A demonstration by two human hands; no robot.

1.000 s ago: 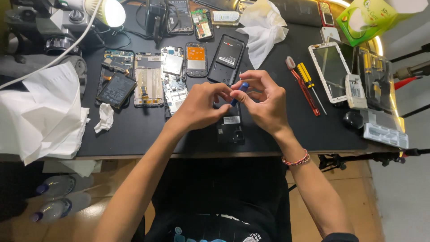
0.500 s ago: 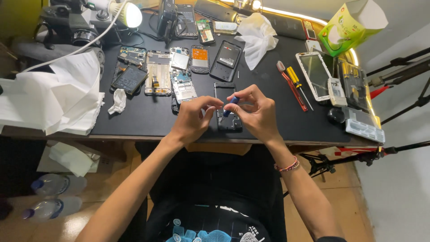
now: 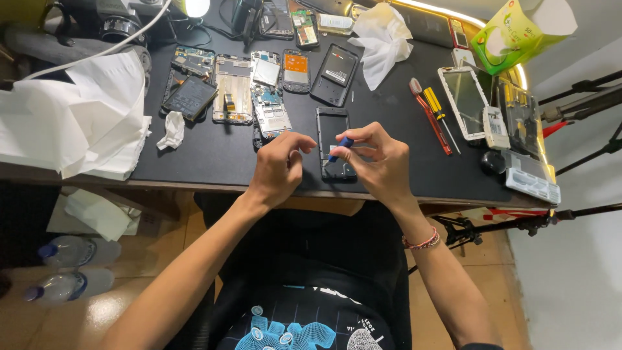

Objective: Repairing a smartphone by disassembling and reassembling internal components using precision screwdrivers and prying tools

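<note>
A black phone frame [image 3: 333, 126] lies on the black desk [image 3: 214, 155] near its front edge. My right hand [image 3: 378, 162] pinches a small blue-handled tool [image 3: 341, 146] whose tip points down onto the lower part of that frame. Just left of the frame, my left hand [image 3: 280, 167] has its fingers curled, thumb and forefinger close together; whether they pinch anything is too small to tell.
Opened phones and circuit boards [image 3: 269, 107] lie in a row behind. Red and yellow screwdrivers [image 3: 434, 120] and a white phone screen [image 3: 465, 100] sit right. White cloths [image 3: 78, 123] cover the left. A green tissue box [image 3: 515, 32] stands back right. Bottles [image 3: 65, 253] rest on the floor.
The view has shifted, so the desk appears higher in the frame. My hands have drawn slightly apart, and the phone frame now shows between them.
</note>
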